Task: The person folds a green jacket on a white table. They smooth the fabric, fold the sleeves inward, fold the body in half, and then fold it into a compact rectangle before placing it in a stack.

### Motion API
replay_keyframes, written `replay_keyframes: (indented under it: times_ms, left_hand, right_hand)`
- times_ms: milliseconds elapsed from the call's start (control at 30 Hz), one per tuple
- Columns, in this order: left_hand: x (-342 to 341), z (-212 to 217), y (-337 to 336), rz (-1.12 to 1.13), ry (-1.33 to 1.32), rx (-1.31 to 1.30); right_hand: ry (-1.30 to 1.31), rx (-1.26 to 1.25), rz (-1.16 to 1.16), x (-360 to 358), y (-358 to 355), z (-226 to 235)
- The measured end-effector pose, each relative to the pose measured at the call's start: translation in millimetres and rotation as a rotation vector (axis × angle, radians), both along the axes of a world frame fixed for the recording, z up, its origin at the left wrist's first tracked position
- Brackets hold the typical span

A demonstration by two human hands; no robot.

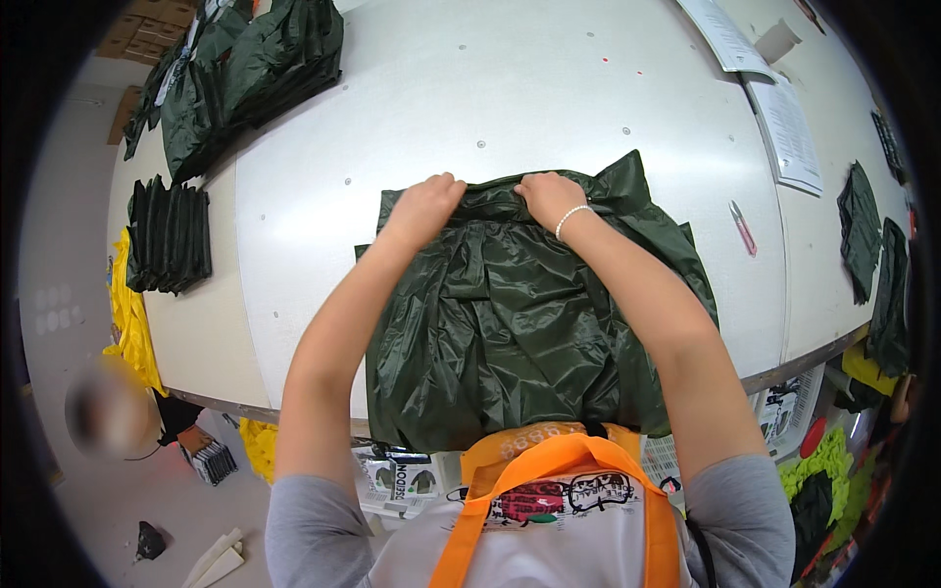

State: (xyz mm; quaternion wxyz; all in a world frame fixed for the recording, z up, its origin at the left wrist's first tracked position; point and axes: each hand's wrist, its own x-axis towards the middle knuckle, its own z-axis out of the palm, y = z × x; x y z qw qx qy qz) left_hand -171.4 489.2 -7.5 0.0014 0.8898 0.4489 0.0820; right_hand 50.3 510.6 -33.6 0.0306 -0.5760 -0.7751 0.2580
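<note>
A garment [510, 323] lies spread on the desk [549, 108] at its near edge, both hands at its far edge: left hand [423, 206], right hand [551, 196]. Far left sit folded stacks [245, 73], with a smaller stack [169, 237] nearer. Right of the garment lies a pen [742, 227]; papers [789, 132] lie beyond it, and more folded pieces [861, 230] at the right edge.

- Left hand [424, 203]: knuckles up, fingers curled under and closed in a pinching grasp at the far end of the reach.
- Right hand [551, 196]: likewise closed, fingers tucked down, close beside the left but not touching it; a pale beaded bracelet circles the wrist.
- Both forearms: bare, extended forward from the lower edge, converging toward the hands.
- Upper arms: covered by short grey sleeves.
</note>
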Motion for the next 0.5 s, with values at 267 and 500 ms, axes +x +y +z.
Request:
replay_keyframes:
  times_ms: [267,500]
  left_hand:
    - [92.1,-21.2,-28.9,0.109,-0.262,-0.034]
    - [130.2,-22.3,-43.0,0.194,0.045,-0.038]
  right_hand:
    - [0.065,0.115,-0.121,1.2,2.9,-7.6]
    - [-0.323,0.350,0.133,47.4,-17.1,27.4]
